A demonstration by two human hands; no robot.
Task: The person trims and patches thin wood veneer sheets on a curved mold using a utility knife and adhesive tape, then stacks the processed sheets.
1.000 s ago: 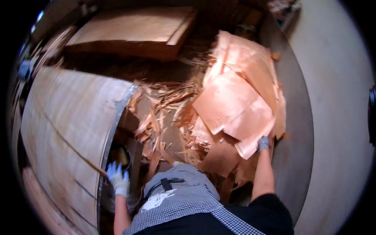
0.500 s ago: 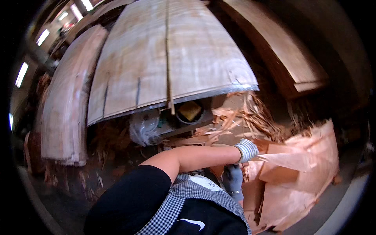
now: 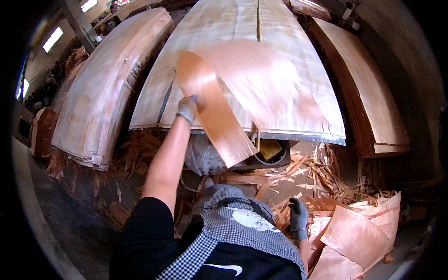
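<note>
My left hand point(image 3: 187, 109), in a pale striped work glove, reaches forward over the near edge of a large stack of wood veneer point(image 3: 154, 105). It is closed on a thin reddish veneer sheet point(image 3: 212, 105). The sheet curls over on itself, one part hanging past the stack's front edge and the rest spread above the stack, blurred by motion. My right hand point(image 3: 298, 217), in a grey glove with dark fingertips, is low at my right side with nothing visible in it, its fingers loosely apart. Beside it lies a pile of reddish veneer pieces point(image 3: 357, 233).
More veneer stacks stand at the left point(image 3: 100, 88) and right point(image 3: 368, 84). Below the main stack's edge are a clear plastic bag point(image 3: 205, 156) and a dark round container point(image 3: 278, 157) with something yellow inside. Torn veneer scraps point(image 3: 322, 175) litter the floor.
My left hand has swung from the pile on the right to over the main stack, bringing a veneer sheet along. My right hand now shows apart from the pile. The view has shifted.
</note>
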